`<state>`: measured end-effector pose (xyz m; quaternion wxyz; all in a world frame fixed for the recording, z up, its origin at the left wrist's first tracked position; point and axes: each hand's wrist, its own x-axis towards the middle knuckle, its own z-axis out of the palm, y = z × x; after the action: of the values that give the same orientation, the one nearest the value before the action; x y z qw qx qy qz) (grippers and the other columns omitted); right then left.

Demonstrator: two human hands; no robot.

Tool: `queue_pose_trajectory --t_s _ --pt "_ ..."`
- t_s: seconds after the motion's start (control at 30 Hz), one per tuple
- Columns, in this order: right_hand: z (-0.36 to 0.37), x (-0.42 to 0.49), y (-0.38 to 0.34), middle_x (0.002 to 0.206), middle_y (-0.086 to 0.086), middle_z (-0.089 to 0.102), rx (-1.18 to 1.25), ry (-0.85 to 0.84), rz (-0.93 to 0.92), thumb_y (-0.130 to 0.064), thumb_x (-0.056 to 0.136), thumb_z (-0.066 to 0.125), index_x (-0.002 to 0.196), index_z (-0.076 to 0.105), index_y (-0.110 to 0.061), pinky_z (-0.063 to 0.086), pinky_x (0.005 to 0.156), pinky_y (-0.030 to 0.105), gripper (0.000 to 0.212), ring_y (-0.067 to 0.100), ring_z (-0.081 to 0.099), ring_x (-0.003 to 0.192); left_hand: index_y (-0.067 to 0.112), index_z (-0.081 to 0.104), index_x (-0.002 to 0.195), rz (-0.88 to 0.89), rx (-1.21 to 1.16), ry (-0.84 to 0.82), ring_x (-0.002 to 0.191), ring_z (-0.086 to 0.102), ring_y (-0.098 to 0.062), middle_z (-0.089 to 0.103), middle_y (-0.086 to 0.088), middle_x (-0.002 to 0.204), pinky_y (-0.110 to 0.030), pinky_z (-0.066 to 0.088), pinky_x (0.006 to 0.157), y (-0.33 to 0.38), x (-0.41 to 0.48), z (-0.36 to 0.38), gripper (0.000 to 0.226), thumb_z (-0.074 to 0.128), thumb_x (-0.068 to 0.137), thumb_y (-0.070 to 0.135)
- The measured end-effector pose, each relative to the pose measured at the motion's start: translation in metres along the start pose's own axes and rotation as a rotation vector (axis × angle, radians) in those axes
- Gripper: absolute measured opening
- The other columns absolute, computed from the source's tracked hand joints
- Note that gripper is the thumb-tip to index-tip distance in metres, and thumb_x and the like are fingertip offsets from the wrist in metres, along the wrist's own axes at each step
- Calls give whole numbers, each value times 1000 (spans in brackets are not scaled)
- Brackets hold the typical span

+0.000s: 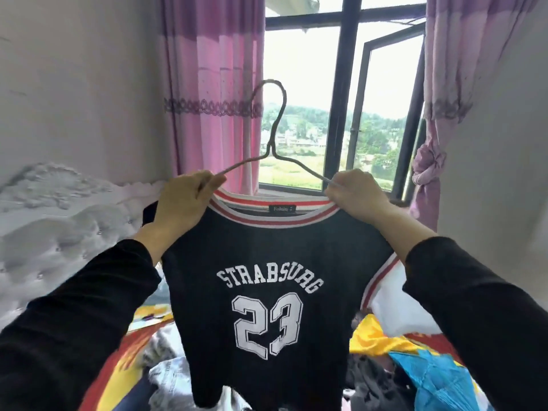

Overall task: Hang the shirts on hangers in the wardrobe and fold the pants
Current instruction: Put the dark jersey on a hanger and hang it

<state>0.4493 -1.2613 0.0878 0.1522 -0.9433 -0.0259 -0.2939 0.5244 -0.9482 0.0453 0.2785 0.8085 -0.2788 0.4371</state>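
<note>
A dark navy shirt point(261, 262) with a red-and-white striped collar and white print "STRABSURG 23" hangs in front of me, held up in the air. A thin wire hanger point(271, 134) sits in its neck opening, hook pointing up against the window. My left hand point(184, 203) pinches the hanger's left arm together with the shirt's left shoulder. My right hand point(355, 197) grips the hanger's right arm and the right shoulder. The hanger's lower bar is hidden inside the shirt.
Below lies a bed with a colourful cover point(118, 357) and a pile of clothes, among them pale denim point(169, 378) and dark garments point(373, 384). A white tufted headboard point(59, 221) is at the left. Pink curtains point(213, 93) frame an open window point(382, 114) ahead.
</note>
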Motion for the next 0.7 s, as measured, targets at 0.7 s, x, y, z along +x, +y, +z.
queue_pose_trajectory --t_s 0.7 --pt "48 -103 -417 59 -6 64 644 -539 -740 -24 91 64 81 65 -22 44 54 17 9 0 54 47 15 58 67 -578 407 176 51 47 -3 51 12 51 -24 34 52 -38 -237 -376 67 38 77 78"
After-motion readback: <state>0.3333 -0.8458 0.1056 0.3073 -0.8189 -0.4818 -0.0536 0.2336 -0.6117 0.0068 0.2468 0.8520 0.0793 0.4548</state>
